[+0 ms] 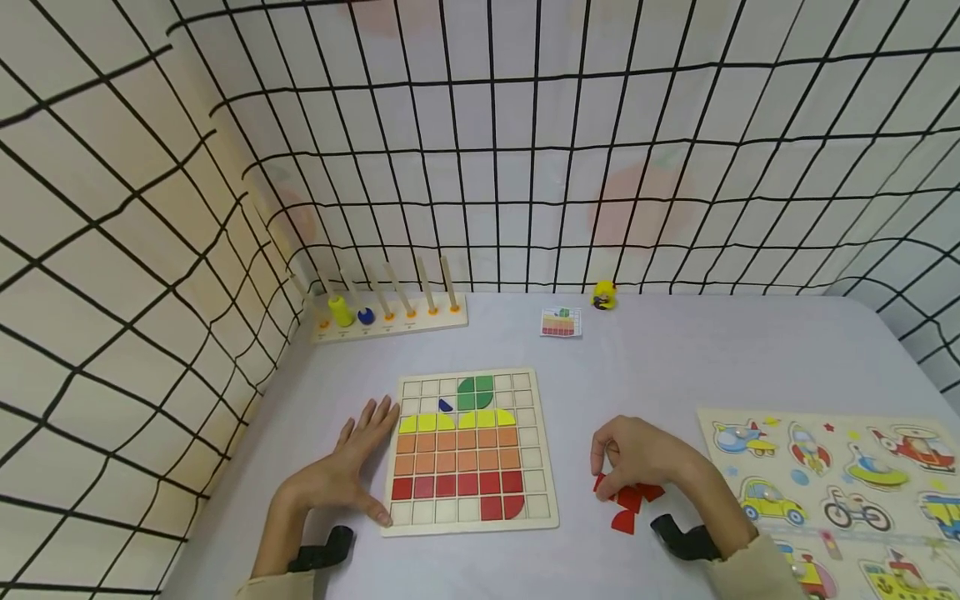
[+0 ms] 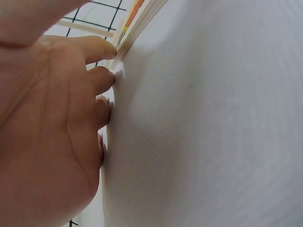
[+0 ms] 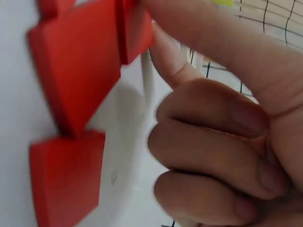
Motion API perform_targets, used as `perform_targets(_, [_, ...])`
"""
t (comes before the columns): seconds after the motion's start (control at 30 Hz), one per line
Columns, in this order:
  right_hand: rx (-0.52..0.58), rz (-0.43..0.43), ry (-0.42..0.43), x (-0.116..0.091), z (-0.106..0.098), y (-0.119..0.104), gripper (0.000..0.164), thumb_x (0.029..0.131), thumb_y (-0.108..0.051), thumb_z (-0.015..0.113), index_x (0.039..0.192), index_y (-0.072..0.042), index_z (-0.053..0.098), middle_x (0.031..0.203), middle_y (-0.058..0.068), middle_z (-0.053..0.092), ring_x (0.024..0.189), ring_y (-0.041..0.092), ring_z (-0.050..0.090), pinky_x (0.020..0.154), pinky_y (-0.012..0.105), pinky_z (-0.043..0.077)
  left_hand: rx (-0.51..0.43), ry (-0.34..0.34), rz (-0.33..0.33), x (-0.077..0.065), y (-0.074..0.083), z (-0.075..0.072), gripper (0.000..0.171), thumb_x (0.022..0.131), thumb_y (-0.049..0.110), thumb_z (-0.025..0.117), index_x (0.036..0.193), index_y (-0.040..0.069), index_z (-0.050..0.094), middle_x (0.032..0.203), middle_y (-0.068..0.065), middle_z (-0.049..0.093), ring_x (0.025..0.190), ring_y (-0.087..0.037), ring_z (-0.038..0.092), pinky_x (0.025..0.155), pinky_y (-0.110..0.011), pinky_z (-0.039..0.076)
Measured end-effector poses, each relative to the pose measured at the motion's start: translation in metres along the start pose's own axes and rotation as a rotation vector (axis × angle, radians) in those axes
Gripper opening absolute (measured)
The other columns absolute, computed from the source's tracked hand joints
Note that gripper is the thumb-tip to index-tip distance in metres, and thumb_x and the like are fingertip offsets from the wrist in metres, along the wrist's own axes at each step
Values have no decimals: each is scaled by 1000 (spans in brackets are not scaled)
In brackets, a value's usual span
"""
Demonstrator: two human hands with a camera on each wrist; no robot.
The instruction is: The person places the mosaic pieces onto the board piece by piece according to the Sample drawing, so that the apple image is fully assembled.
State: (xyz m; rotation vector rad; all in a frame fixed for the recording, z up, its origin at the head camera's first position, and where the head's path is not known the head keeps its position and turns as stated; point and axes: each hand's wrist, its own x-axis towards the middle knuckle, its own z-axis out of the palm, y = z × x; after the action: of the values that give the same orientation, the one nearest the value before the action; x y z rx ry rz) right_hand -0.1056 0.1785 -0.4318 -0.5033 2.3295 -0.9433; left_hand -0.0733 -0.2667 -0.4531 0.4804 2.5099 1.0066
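Note:
A wooden grid board (image 1: 542, 479) lies flat, with green, blue, yellow, orange and red tiles set in its squares. My left hand (image 1: 347, 467) rests beside its left edge with fingers spread; fingertips and thumb touch the edge. In the left wrist view the left palm (image 2: 52, 127) stands on its side over the white cloth. To the board's right, my right hand (image 1: 637, 454) pinches a red tile (image 3: 137, 33) between thumb and index finger, the other fingers curled in. Loose red quarter-round tiles (image 1: 623, 522) lie under and in front of it, some partly hidden by the hand.
A pegged wooden stand (image 1: 390, 327) with yellow and blue beads is at the back left. A small pattern card (image 1: 561, 322) and a yellow figurine (image 1: 603, 295) sit at the back. A vehicle puzzle board (image 1: 817, 492) lies on the right. Black netting (image 1: 491, 150) surrounds the table.

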Motion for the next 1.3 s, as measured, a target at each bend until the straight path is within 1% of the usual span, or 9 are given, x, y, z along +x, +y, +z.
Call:
perform_targets(0.13, [-29,18,95,4,3,-6,18,77,-13,89,83,-14,73,55,-4,49,49,11,46,45,19,34,3,1,-7,0,0,-1,153,52,39,103,167,7,7,174,-21,-6,159,-43,-20,124,-71,-14])
perform_targets(0.3, [-79,100,199,4,2,-7,29,72,-19,94,88,-14,71,56,-2,46,49,13,41,46,22,31,1,-9,-18,0,1,-1,152,52,40,102,167,7,7,174,-21,-7,159,-43,-20,124,-71,-14])
perform_targets(0.47, [-86,90,192,4,2,-4,25,71,-16,93,84,-14,72,55,-3,45,49,13,41,46,21,31,-1,-7,-15,-1,2,-1,152,52,40,102,167,6,8,174,-21,-7,159,-44,-20,124,-71,-14])
perform_targets(0.6, [-48,61,186,8,4,-4,21,76,-12,90,91,-15,76,56,-3,44,52,13,40,47,20,28,-1,-7,-10,-1,2,-1,152,52,39,103,166,6,7,174,-22,-7,159,-44,-20,124,-71,-14])
perform_targets(0.77, [-30,82,205,11,9,-8,23,78,-11,89,96,-12,74,57,-2,44,53,13,40,47,19,29,0,-2,-15,-1,2,0,153,52,39,103,167,6,8,174,-21,-7,159,-43,-20,124,-71,-13])
perform_targets(0.9, [-33,91,225,11,15,-19,22,81,-13,87,98,-10,72,58,-1,43,53,13,39,48,19,29,-5,2,-17,-1,2,-1,152,52,40,103,167,7,8,174,-20,-6,160,-43,-20,124,-71,-13])
perform_targets(1.0, [-25,38,221,13,24,-36,23,82,-16,87,100,-10,73,58,-3,41,54,12,37,50,19,27,-7,1,-20,-2,2,-2,152,52,40,102,167,8,8,174,-20,-7,160,-42,-20,124,-71,-14])
perform_targets(1.13, [-18,-107,174,19,44,-64,24,81,-21,88,98,-11,74,57,-6,37,53,7,34,51,19,23,-2,0,-24,-2,1,-2,152,52,41,102,167,9,8,174,-19,-7,160,-42,-20,124,-71,-14])
perform_targets(1.3, [-40,-220,109,27,74,-92,23,80,-22,89,93,-12,72,58,-9,41,55,4,37,51,18,25,14,-5,-20,-1,1,-1,151,53,42,102,167,9,8,175,-18,-6,160,-42,-19,124,-71,-13])
